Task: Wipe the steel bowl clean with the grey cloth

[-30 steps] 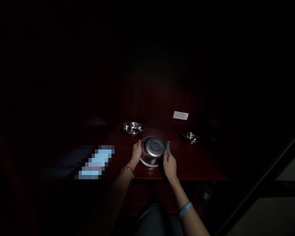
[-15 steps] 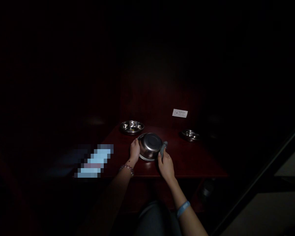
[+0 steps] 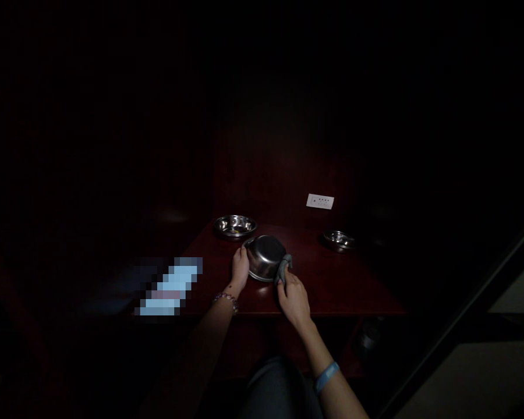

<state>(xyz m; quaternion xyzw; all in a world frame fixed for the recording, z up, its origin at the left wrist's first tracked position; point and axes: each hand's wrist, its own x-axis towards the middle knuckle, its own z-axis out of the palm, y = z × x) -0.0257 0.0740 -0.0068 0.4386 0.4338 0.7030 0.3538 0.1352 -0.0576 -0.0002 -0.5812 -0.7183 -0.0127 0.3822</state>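
Note:
A steel bowl (image 3: 267,254) is tilted with its underside facing up, above the dark red table. My left hand (image 3: 240,269) grips its rim on the left side. On the opposite side, my right hand (image 3: 294,298) holds a grey cloth (image 3: 283,270) pressed against the bowl's outer wall near the rim. The bowl's inside faces away and is hidden. Some of the fingers of my left hand are out of sight behind the bowl.
One steel bowl (image 3: 234,227) with something small and yellow in it stands at the back left. Another steel bowl (image 3: 339,240) stands at the right. A white socket plate (image 3: 320,201) is on the back panel. The table's front edge (image 3: 262,315) runs below my hands.
My right hand and the cloth have slid slightly left and down along the bowl's side. The bowl has turned a little in my left hand.

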